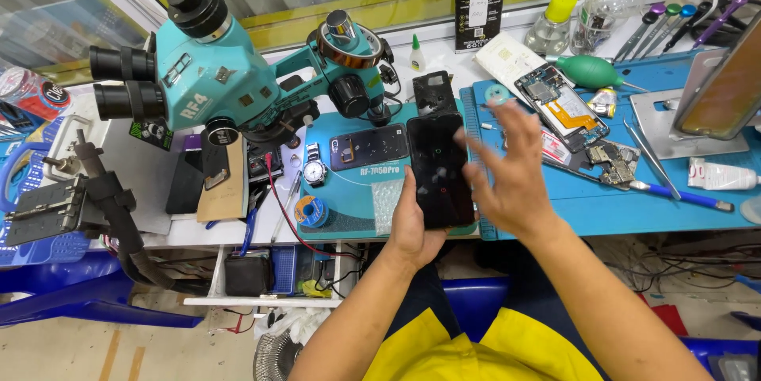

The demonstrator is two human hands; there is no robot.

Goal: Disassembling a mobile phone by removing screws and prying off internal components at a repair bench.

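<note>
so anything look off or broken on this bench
Yes: a phone lies on the blue mat with its back off and its insides bare, loose parts beside it. The dark phone in the left hand looks whole; the right hand hovers open over it.

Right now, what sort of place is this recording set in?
Likely a phone repair bench: a teal microscope, an opened phone on a blue mat, and tweezers. The left hand holds a dark phone.
</note>
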